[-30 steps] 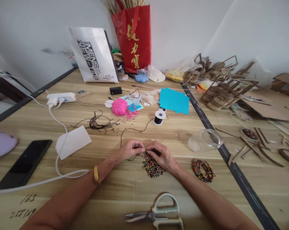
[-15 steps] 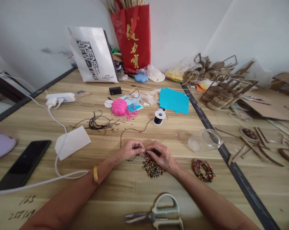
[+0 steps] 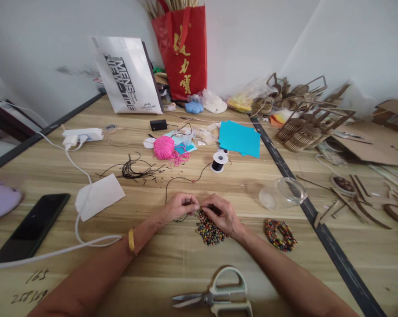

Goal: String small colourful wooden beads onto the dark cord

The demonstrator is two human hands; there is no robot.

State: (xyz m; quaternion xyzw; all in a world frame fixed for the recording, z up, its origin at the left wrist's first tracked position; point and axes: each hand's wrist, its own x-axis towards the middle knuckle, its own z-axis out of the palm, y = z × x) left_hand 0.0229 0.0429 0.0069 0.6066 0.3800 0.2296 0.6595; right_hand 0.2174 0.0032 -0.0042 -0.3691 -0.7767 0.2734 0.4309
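My left hand (image 3: 183, 206) pinches the end of a thin black cord (image 3: 167, 188), which loops back to a white spool (image 3: 219, 162) of black cord. A small red bead (image 3: 194, 181) sits on the cord between hand and spool. My right hand (image 3: 221, 213) is closed in a pinch, its fingertips almost meeting the left ones; a tiny bead seems to be there, too small to make out clearly. Under and beside the right hand lies a pile of multicoloured beads (image 3: 212, 233). A coiled string of similar beads (image 3: 280, 235) rests to the right.
Scissors (image 3: 212, 297) lie at the front edge. A clear jar (image 3: 282, 193) is on its side at right. Cut black cords (image 3: 136, 169), pink yarn (image 3: 164, 147) and blue sheets (image 3: 239, 138) lie farther back. At left are a phone (image 3: 32, 226) and a white cable (image 3: 78, 215).
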